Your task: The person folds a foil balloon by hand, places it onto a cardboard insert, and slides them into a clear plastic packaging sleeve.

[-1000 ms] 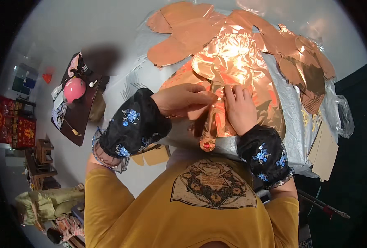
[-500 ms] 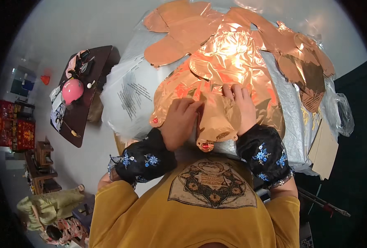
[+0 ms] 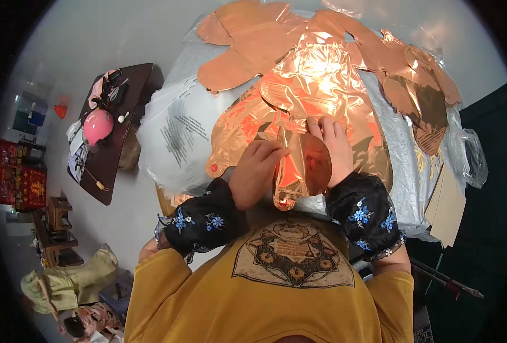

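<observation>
We have both hands on a folded copper foil balloon lying on the foil pile. Its long axis runs from our fingertips back toward our chest, between the hands. Our left hand pinches its left edge, fingers curled shut on the foil. Our right hand lies flatter, fingers closed over the upper right edge. Both wrists sit low, equally near.

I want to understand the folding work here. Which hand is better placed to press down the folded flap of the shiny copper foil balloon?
Probably the left hand: its fingers rest beside the folded flap of the shiny copper foil balloon, seemingly free. The right hand grips that flap's far edge, so it seems occupied.
</observation>
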A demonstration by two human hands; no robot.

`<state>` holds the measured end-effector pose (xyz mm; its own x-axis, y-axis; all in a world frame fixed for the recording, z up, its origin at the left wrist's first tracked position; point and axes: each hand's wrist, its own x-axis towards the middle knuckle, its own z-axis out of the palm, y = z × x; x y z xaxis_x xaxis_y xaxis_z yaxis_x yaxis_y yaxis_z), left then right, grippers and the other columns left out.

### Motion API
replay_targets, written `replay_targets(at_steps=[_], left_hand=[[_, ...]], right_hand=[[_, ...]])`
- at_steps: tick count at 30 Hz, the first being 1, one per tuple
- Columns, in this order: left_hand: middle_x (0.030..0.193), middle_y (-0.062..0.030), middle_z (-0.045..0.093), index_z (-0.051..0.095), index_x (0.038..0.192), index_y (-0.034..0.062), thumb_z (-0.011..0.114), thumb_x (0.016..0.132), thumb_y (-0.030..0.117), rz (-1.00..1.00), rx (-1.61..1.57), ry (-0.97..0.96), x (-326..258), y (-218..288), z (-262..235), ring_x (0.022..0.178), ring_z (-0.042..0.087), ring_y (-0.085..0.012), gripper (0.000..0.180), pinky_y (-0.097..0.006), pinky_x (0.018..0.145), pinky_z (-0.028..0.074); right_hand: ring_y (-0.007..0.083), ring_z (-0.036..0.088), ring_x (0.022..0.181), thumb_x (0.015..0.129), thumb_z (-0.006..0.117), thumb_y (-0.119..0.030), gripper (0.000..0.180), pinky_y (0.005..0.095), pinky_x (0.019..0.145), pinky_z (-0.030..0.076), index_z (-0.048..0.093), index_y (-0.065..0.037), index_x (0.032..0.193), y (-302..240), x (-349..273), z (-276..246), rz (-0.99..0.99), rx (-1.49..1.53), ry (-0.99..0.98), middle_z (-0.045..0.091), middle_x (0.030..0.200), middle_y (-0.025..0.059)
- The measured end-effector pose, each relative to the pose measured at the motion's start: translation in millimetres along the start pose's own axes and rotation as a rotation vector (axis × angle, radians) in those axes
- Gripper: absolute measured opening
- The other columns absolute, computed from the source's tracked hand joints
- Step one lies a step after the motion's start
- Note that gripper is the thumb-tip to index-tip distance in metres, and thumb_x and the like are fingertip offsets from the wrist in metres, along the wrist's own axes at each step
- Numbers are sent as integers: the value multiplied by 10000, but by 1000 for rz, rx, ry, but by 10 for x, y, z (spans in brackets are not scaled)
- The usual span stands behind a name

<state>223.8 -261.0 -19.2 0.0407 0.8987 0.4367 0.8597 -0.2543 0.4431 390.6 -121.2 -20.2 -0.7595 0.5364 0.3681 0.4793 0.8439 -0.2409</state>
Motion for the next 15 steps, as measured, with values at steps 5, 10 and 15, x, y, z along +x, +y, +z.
replay_targets(at_steps=[5,10,15], left_hand=[[1188,-125,568,603,1166,15,621,789,-20,31,-11,-20,49,33,-12,1136,527,-328,379,-392,980,445],[1286,-154,521,561,1181,-3,618,781,-10,100,23,-58,24,-46,94,1289,461,-347,404,-417,1073,394],[1282,-154,529,549,1172,4,644,810,49,122,4,-103,81,7,49,1292,468,-338,377,-445,1086,394]], right_hand=[[345,497,1009,699,646,-187,647,414,839,475,487,-28,1305,-10,6,-13,9,-1,-4,497,1128,152],[346,505,1000,672,668,-165,665,417,828,484,495,-30,1301,-17,1,-4,-2,22,44,500,1114,154],[350,507,1001,646,667,-138,685,413,827,489,494,-24,1299,-11,-1,18,2,31,36,498,1112,156]])
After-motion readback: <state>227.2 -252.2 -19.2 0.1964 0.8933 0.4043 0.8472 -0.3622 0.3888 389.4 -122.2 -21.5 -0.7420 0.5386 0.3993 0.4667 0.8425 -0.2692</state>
